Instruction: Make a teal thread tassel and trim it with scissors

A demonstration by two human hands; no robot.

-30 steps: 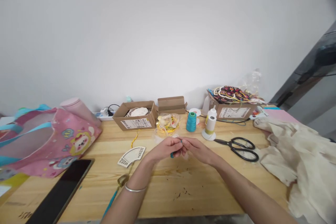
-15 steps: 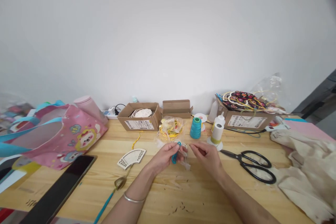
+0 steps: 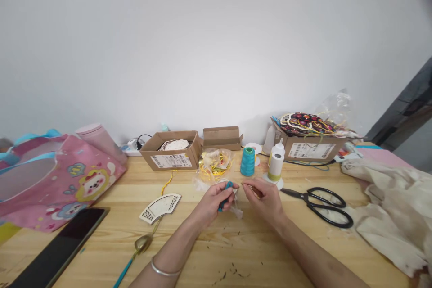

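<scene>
Above the middle of the table, my left hand (image 3: pixel 216 200) is closed around a small bundle of teal thread (image 3: pixel 229 185). A pale, translucent strip (image 3: pixel 237 212) hangs below those fingers. Just to the right, my right hand (image 3: pixel 265 198) pinches thumb and forefinger together, close to the teal bundle; whatever is between the fingertips is too small to make out. A cone of teal thread (image 3: pixel 247 162) stands behind the hands. Left of my forearm lies a cream fan-shaped ornament (image 3: pixel 160 207) with a yellow cord, a gold-coloured piece (image 3: pixel 143 243) and a teal tassel (image 3: pixel 123 273).
Black-handled scissors (image 3: pixel 319 204) and crumpled beige cloth (image 3: pixel 388 202) lie right. Behind are cardboard boxes (image 3: pixel 172 160), a bag of yellow cords (image 3: pixel 216 166), a white spool (image 3: pixel 276 164) and a squeeze bottle. A dark phone-like slab (image 3: pixel 64 247) and pink bag (image 3: pixel 67 180) are left.
The view has shifted, so most table items appear further left. My left fingers have closed more over the teal bundle, and the right fingertips stay close beside it.
</scene>
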